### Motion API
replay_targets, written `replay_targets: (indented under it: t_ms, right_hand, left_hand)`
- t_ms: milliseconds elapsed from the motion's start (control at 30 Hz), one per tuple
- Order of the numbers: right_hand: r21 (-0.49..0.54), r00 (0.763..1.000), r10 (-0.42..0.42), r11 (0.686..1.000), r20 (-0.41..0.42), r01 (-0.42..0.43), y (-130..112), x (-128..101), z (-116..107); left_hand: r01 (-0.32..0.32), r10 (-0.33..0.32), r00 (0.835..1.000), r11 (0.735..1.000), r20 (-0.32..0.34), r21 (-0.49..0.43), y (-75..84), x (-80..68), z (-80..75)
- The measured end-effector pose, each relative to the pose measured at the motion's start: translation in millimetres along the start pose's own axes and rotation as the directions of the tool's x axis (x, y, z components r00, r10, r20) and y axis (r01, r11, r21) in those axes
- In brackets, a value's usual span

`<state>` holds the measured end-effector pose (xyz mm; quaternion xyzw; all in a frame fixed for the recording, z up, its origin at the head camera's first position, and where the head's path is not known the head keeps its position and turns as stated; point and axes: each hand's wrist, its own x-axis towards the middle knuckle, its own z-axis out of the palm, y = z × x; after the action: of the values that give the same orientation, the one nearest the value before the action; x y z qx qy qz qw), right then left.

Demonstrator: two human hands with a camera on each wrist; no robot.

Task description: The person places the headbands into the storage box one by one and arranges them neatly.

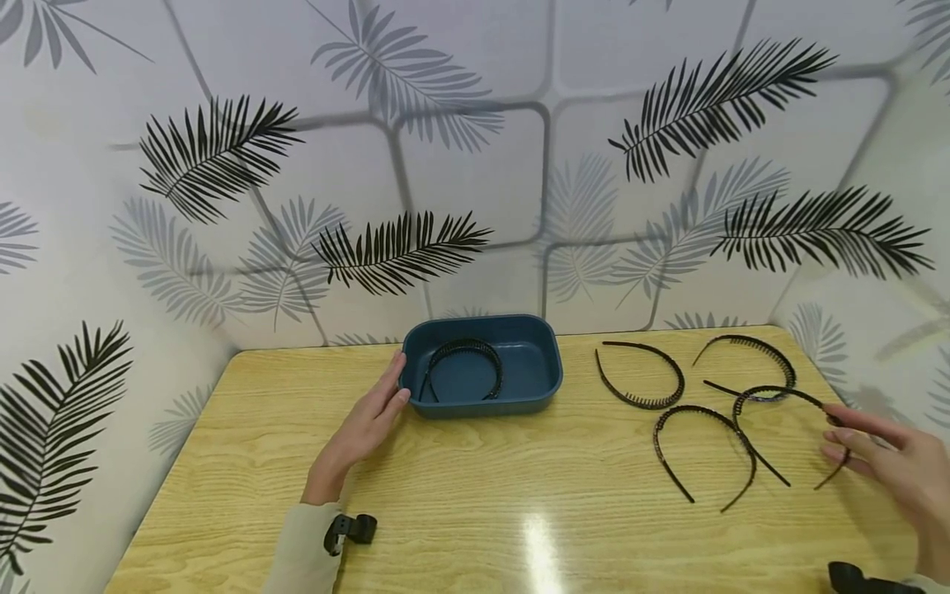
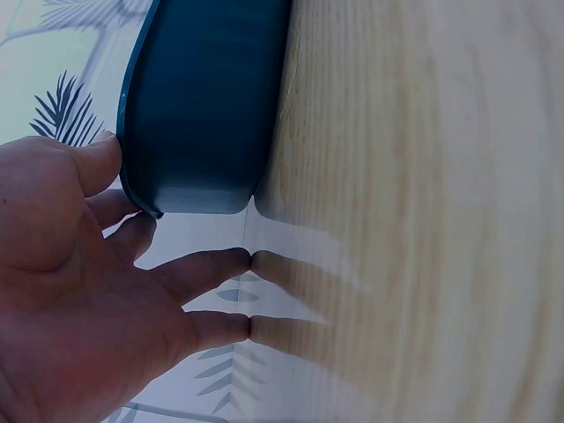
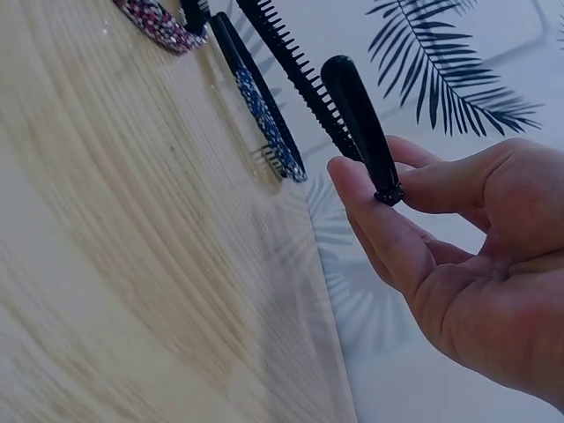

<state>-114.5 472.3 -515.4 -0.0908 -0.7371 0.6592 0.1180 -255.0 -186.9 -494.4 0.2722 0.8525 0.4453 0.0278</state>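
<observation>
Nearest, along the bottom edge of the head view: a pale sleeve with a black wrist camera, and a second camera at lower right. At the right of the frame, the right hand, pinching a black toothed headband by one side between thumb and fingers. In the picture, overlapping the near headband; impossible to tell whether touching. In the right wrist view, a blue-and-white flecked headband at top and a pink-and-white flecked headband at upper left.

Left of centre, the left hand, fingers extended, thumb and fingertips touching the left end of a dark-blue open-topped box. Inside, toward its left, at least one boxed headband.

Farther right, a left-opening headband and a corner headband on the wood-grain table. Farthest, across the upper frame, a pale wall with black and grey leaf prints.
</observation>
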Motion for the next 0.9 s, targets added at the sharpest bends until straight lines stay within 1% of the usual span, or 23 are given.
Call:
replay_targets:
  t_ms: [67, 233, 333, 500, 667, 900]
  right_hand:
    - [0.067, 1.0, -0.004, 0.998, 0.022, 0.002, -5.0, 1.0, 6.1]
    - [0.06, 0.997, -0.028, 0.998, 0.072, 0.024, -13.5, 3.6, 18.7]
    - [0.083, 0.995, -0.04, 0.996, 0.089, 0.033, -15.3, 3.3, 22.6]
    - [0.178, 0.994, -0.034, 0.984, 0.1, 0.016, -16.1, 3.5, 28.0]
    - [0.253, 0.99, -0.038, 0.967, 0.135, 0.003, -18.4, 6.8, 37.1]
    - [0.255, 0.984, -0.079, 0.966, 0.161, 0.036, -24.3, 10.0, 52.1]
  left_hand:
    - [-0.009, 0.009, 1.0, 1.0, -0.004, 0.004, 0.0, 0.2, -0.2]
    - [-0.032, 0.032, 0.999, 0.999, -0.014, 0.003, -0.3, 0.4, 0.0]
    - [-0.029, 0.029, 0.999, 1.0, -0.012, 0.0, -0.1, 0.2, 0.2]
    - [-0.028, 0.028, 1.0, 1.0, -0.009, 0.009, 0.3, 0.1, 0.1]
    - [-0.023, 0.023, 1.0, 1.0, -0.011, 0.006, 1.0, 0.0, 0.2]
    - [-0.019, 0.019, 1.0, 1.0, -0.01, -0.007, 2.1, -0.1, 0.4]
